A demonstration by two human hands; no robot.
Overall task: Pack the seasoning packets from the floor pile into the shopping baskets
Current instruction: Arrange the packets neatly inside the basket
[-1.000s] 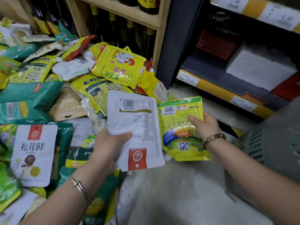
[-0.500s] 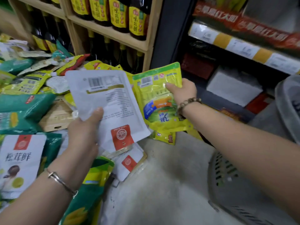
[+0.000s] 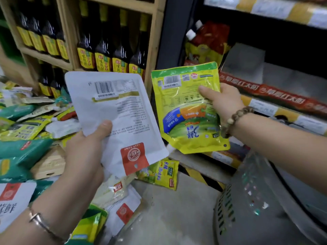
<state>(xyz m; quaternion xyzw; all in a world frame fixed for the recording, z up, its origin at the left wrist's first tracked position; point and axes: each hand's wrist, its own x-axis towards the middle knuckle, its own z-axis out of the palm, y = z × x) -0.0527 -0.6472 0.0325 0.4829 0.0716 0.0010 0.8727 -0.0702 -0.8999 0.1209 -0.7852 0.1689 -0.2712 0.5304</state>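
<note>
My left hand (image 3: 85,152) grips a white seasoning packet (image 3: 122,110) with a barcode and a red seal, held up in the middle of the view. Beside it, my right hand (image 3: 223,101) pinches a yellow-green packet (image 3: 185,110) by its right edge, thumb across the front. Both packets are raised above the floor and sit side by side, apart from each other. The floor pile (image 3: 24,124) of green, yellow and white packets spreads along the left. A grey shopping basket (image 3: 247,200) stands at the lower right, under my right forearm.
A wooden shelf (image 3: 155,41) with dark sauce bottles (image 3: 104,55) rises behind the pile. A dark metal shelf with price strips (image 3: 276,105) runs along the right. Loose packets, one small and yellow (image 3: 159,172), lie on the grey floor (image 3: 169,218) between pile and basket.
Both hands have risen with their packets, from just above the pile to shelf height. The view has swung up and right, bringing the basket further into sight.
</note>
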